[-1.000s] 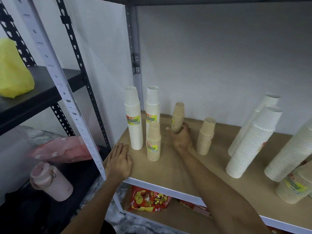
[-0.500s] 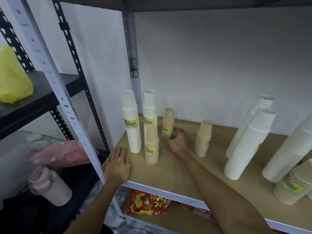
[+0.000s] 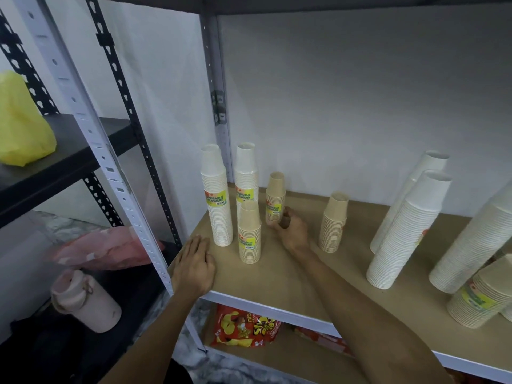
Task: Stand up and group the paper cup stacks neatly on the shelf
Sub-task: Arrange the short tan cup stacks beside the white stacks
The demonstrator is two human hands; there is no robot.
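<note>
Left hand (image 3: 194,268) is held flat, fingers straight, on the shelf (image 3: 291,281) front, and the right hand (image 3: 291,230) is curled round the foot of the short tan cup stack (image 3: 275,198), which, tilted a second ago, is now set upright just beside the rear white stack (image 3: 245,173), so one more stack is grouped.

Shelf board (image 3: 288,275): matt brown wood-fibre look, smooth. Uprights (image 3: 91,128): white painted metal, perforated, satin. White cup stacks (image 3: 399,239) at 3 o'clock: matt paper, finely ribbed by the rims. Tan cup stacks (image 3: 249,236): kraft-look paper, glossy yellow labels. Yellow bag (image 3: 22,126) at 9 o'clock: thin crinkled plastic. Snack packet (image 3: 243,325) at 6 o'clock: glossy film.
</note>
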